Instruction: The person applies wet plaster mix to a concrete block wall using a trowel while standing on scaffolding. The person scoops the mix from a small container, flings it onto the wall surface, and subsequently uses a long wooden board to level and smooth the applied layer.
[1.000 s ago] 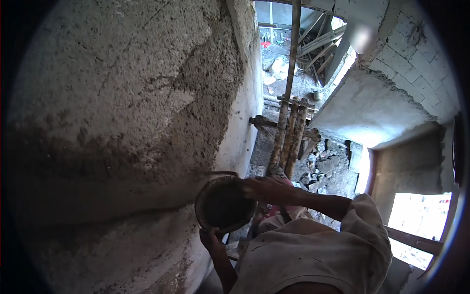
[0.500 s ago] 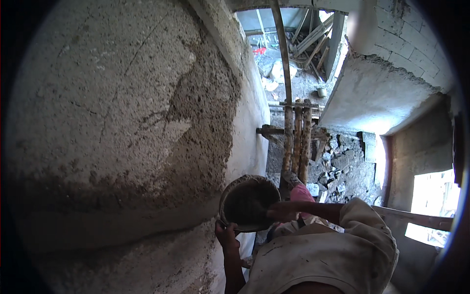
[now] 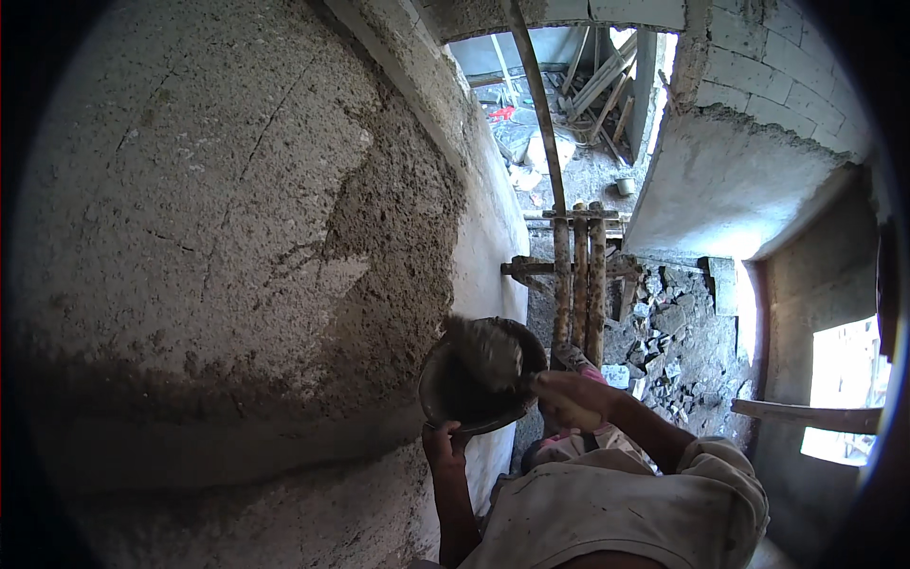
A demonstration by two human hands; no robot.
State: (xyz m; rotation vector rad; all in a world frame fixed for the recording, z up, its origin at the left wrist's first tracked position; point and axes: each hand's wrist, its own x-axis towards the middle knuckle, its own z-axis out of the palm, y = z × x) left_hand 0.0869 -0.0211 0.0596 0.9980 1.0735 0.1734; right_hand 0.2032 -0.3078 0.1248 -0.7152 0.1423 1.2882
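The right hand (image 3: 572, 398) has raised a blurred, grey-laden tool (image 3: 491, 353), part-hiding the bowl (image 3: 453, 394).

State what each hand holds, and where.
Left hand: mortar pan, by its near rim. Right hand: apparently a mortar-loaded trowel, blurred, by the handle end.

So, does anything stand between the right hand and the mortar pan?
Nothing visible does. The right hand is beside the mortar pan, a blurred tool, probably a trowel, reaching over it; the left hand holds the pan's lower rim.
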